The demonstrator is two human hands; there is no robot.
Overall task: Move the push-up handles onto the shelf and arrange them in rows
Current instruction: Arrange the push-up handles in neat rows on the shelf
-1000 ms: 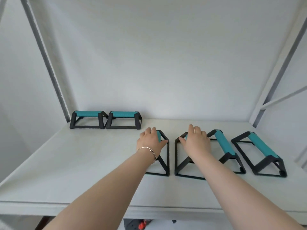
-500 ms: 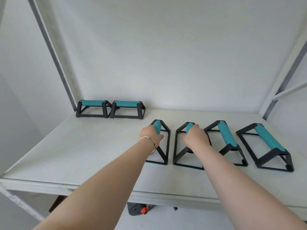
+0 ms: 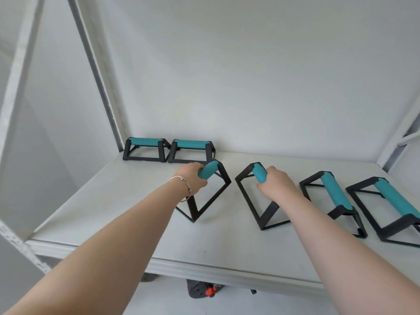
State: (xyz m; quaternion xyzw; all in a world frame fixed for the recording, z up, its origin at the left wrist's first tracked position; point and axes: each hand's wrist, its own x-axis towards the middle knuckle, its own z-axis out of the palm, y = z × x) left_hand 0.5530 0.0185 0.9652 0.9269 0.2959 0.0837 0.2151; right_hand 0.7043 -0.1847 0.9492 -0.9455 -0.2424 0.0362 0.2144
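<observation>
Both hands had closed fully since a second earlier, when they lay flat and open on top of the grips. The left hand (image 3: 192, 178) was wrapped tight round the teal grip of the left handle (image 3: 205, 192), and the right hand (image 3: 276, 186) round the grip of the right handle (image 3: 256, 198). Each of these two handles was tilted now, its black frame tipped up with only the near lower edge seeming to touch the shelf (image 3: 113, 201); half a second before they had sat flat. They had also drawn apart, with a wider gap between them.

At 3 o'clock from the right hand, two more handles (image 3: 334, 194) (image 3: 395, 204) stood flat, side by side, unmoved. At 11 o'clock from the left hand, a back pair (image 3: 145, 150) (image 3: 192, 151) stood touching each other against the rear wall, as before. A thin bracelet (image 3: 184, 186) ringed the left wrist.
</observation>
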